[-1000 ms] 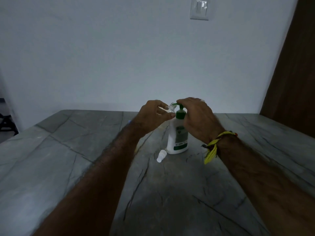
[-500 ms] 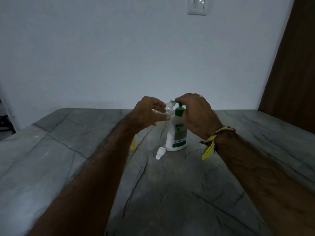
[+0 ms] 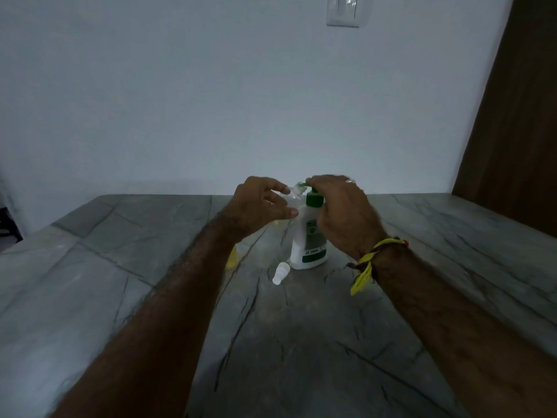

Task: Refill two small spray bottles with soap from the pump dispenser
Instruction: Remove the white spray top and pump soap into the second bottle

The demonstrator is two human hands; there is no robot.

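A white pump dispenser (image 3: 307,242) with a green pump head and green label stands upright on the grey stone table (image 3: 301,342). My right hand (image 3: 340,209) rests on top of the pump head, fingers curled over it. My left hand (image 3: 260,203) holds a small clear spray bottle (image 3: 294,191) tilted with its open neck right at the green spout. A small white spray cap (image 3: 279,273) lies on the table just in front of the dispenser. A yellowish thing (image 3: 232,258) peeks out behind my left forearm; I cannot tell what it is.
A pale wall rises behind the table's far edge, with a light switch (image 3: 343,10) high up. A dark wooden door (image 3: 518,116) stands at the right. A yellow thread band (image 3: 369,263) hangs from my right wrist.
The view has tilted upward a little, so hands and dispenser sit lower in the picture. The yellowish thing behind my left forearm has come into sight. Both hands keep their hold.
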